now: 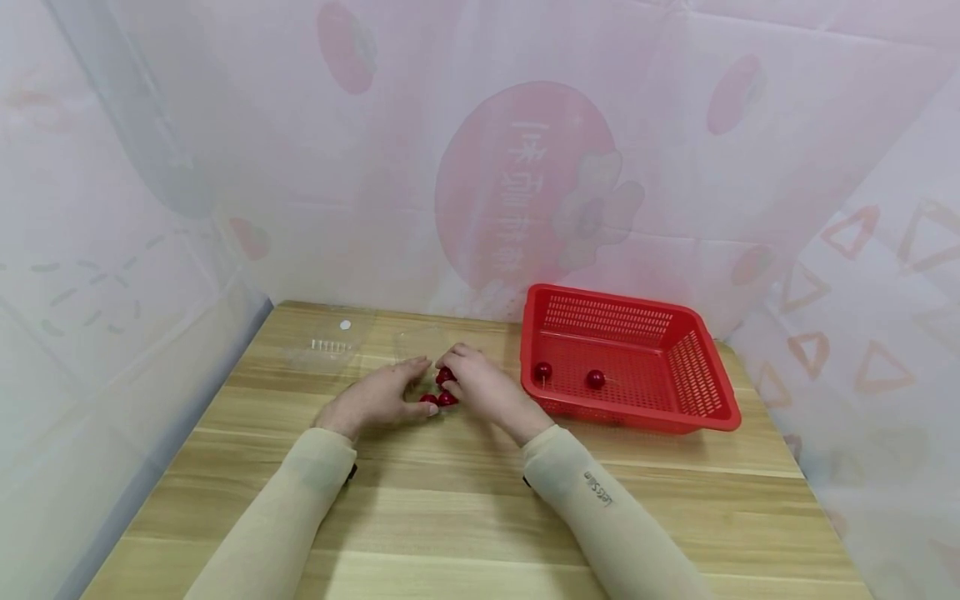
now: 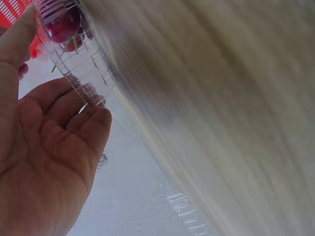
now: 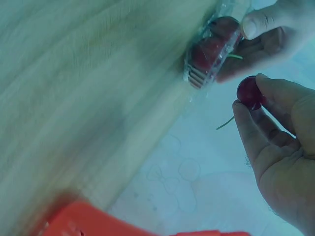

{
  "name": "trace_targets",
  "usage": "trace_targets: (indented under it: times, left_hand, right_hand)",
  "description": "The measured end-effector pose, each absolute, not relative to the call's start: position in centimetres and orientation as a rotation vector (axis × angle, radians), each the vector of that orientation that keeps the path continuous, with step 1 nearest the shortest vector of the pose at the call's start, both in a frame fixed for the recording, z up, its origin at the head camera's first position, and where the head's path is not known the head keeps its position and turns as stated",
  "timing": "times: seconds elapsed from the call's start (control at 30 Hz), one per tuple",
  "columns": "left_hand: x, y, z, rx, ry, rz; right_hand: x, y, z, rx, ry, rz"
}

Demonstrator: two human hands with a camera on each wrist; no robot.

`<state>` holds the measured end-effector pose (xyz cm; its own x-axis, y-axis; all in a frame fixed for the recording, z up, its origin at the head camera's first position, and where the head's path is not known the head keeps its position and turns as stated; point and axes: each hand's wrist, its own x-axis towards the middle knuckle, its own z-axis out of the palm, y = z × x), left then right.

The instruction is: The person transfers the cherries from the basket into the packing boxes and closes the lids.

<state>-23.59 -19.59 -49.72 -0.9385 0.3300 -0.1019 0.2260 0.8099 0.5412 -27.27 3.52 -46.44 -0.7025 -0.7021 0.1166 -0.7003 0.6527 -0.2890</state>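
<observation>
Unboxing seems underway — the right hand [image 1: 483, 385] pinches a cherry [image 3: 249, 92] just clear of the box [image 2: 88, 64], near the far edge of the table [image 1: 420, 533]; the left hand [image 1: 378, 395] grips the box. Next probably calls for carrying — gently — to the basket [image 1: 637, 358].

Left hand [image 2: 54, 147] at the edge of a clear plastic box [image 2: 91, 64].
Its palm faces the camera and its fingers hold the box's edge; red cherries [image 2: 64, 27] with green stems [image 2: 75, 45] show at the box's upper end. Slotted red plastic [image 2: 14, 10] fills the top left corner, ribbed clear plastic [image 2: 187, 215] shows near the bottom, and the blurred wooden bench [image 2: 216, 98] slants across the right.
</observation>
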Motion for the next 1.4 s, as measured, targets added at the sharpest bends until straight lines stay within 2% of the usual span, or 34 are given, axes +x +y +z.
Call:
trace_targets:
  times: [0.57,1.03,1.4]
  left_hand:
    - [-23.5,-19.4,-49.7,0.497,2.811,0.854]
    - [-23.2,-19.0,-48.7,0.443,2.797,0.733]
    - [-23.1,-18.6,-47.8,0.549,2.805,0.538]
  right_hand:
    - [-27.4,1.9,-48.0,-1.161,2.778,-0.620]
    - [-26.9,4.5,-47.4,-1.058,2.787,-0.549]
    - [-26.5,5.7,-48.5,-1.028,2.714,-0.455]
